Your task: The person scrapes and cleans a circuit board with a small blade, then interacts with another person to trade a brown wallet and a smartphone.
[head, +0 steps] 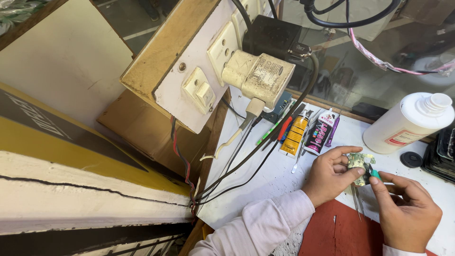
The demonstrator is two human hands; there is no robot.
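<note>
Two hands at work over the bench [265,180]: the left hand [329,173] pinches one small green board [358,163], the right hand [407,211] grips a teal-handled tool [374,174] against it. One white bottle [407,124] stands at two o'clock, a black cap [411,159] beside it. Two glue tubes [308,132] (orange, black-pink) lie at eleven. One red mat [336,232] lies below. The board looks tiny, crowded with parts.

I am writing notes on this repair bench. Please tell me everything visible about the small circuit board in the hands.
The small circuit board is greenish with pale metallic parts, irregular in outline, too small for finer detail. It is held above the white bench, near the red mat. The left hand pinches it between thumb and fingers; the right hand brings a teal-tipped tool against its lower right edge.
</note>
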